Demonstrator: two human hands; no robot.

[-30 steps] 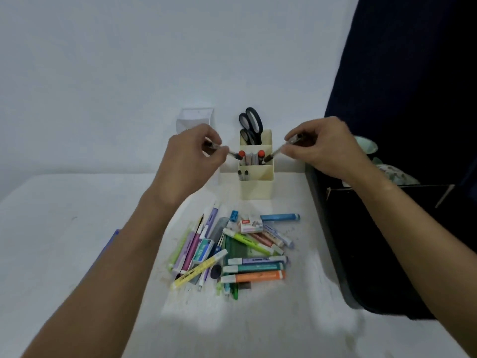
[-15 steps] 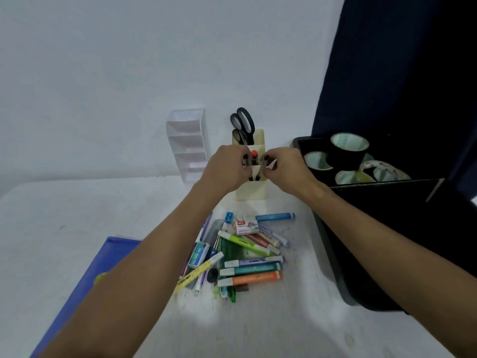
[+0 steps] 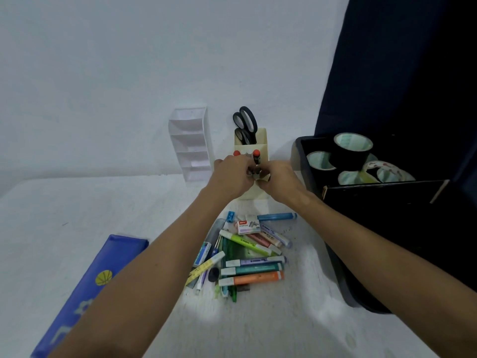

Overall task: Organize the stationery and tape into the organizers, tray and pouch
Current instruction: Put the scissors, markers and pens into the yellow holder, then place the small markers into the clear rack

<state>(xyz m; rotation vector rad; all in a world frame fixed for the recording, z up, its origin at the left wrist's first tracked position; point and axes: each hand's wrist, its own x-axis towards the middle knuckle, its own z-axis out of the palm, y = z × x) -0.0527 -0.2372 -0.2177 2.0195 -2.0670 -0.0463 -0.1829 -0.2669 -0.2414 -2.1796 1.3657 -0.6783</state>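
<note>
**White surface, both hands at cream organizer**

White surface [image 3: 64,215] against a white wall. Left hand [image 3: 229,177] and right hand [image 3: 280,180] meet at the front pocket of the cream organizer [image 3: 262,140], fingers pinched closed on small dark pens there; exact grip unclear. Scissors [image 3: 245,122] stand in the rear pocket. Marker pile [image 3: 247,257] lies nearer, under the forearms. Tape rolls [image 3: 353,151] in black tray [image 3: 299,156], right.

A plain white wall [image 3: 129,60] meets a dark navy curtain [image 3: 413,60].
</note>
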